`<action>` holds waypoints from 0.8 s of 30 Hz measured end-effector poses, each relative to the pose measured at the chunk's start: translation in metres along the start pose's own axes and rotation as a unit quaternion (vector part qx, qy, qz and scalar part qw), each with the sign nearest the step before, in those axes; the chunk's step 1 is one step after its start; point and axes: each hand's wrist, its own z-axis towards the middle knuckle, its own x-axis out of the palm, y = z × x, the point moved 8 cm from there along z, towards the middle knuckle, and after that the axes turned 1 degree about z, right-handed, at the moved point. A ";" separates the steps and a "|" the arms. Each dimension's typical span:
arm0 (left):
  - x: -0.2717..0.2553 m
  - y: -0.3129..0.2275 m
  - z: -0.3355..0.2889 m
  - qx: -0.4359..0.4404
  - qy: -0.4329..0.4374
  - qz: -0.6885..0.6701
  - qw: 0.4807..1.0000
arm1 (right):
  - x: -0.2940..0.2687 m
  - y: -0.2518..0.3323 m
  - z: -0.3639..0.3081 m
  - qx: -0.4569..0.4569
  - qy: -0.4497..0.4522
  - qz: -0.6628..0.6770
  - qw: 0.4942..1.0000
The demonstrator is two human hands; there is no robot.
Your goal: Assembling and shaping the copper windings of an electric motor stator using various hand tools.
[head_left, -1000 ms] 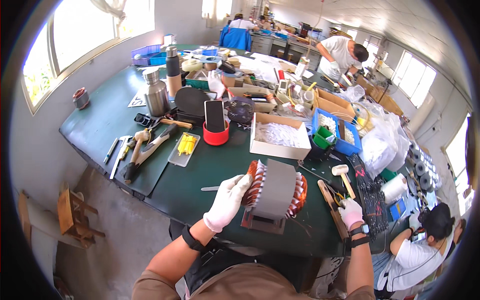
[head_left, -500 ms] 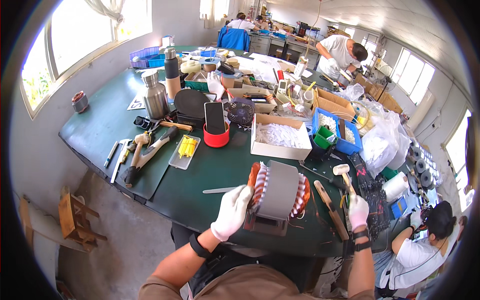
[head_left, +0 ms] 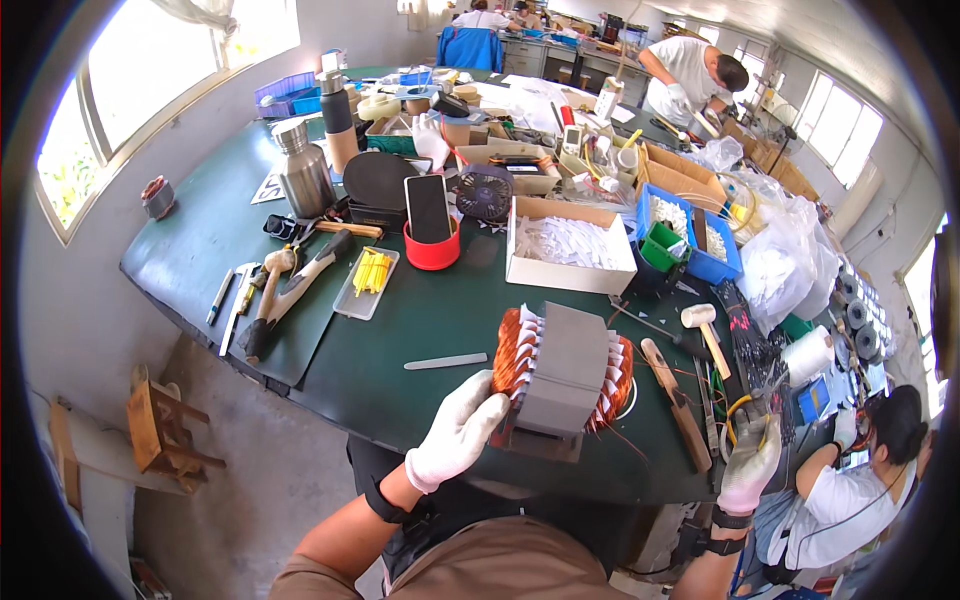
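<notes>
Away from the mallet (head_left: 705,328) go the right fingers (head_left: 768,440), swung out and back toward the body since the last frame, and they've come up with a yellow-handled tool (head_left: 737,412), closed around its grips; the working end is hard to make out. Left fingers (head_left: 485,408) now, pressed thumb and all against the stator (head_left: 572,365), pinching the near side of its copper winding (head_left: 517,350). It sits mid-surface, right in front of the body, on a dark stand (head_left: 540,442), just right of the left fingers and well apart from the right ones.

How will it handle? Heavy, I'd judge, and stiff through the grey core, which looks the surest hold, a palm on each side; gloves may slide on that smooth band. Copper should give slightly and its coating could scratch, while the white slips (head_left: 612,390) poking from the core look easily bent, so a light touch there.

Further out, a metal strip (head_left: 446,361) lies left of it, a wooden bar (head_left: 676,405) between it and the right fingers, and beyond, on the green surface (head_left: 440,320), an open box (head_left: 568,275) of white pieces.
</notes>
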 end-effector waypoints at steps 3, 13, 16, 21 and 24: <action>0.000 -0.011 0.000 0.043 -0.045 -0.001 0.998 | -0.003 -0.002 -0.006 0.032 0.056 0.087 0.994; -0.001 -0.012 0.005 0.022 -0.132 0.032 0.991 | 0.045 0.020 -0.023 0.063 0.116 0.219 0.967; 0.001 -0.017 0.008 -0.001 -0.141 0.032 0.990 | 0.058 0.033 -0.024 0.059 0.121 0.151 0.979; -0.001 -0.014 0.009 -0.022 -0.160 0.025 0.987 | 0.087 0.040 -0.020 0.070 0.160 0.043 0.984; -0.002 -0.020 0.011 -0.018 -0.166 0.023 0.986 | 0.100 0.038 -0.017 0.084 0.177 -0.085 0.977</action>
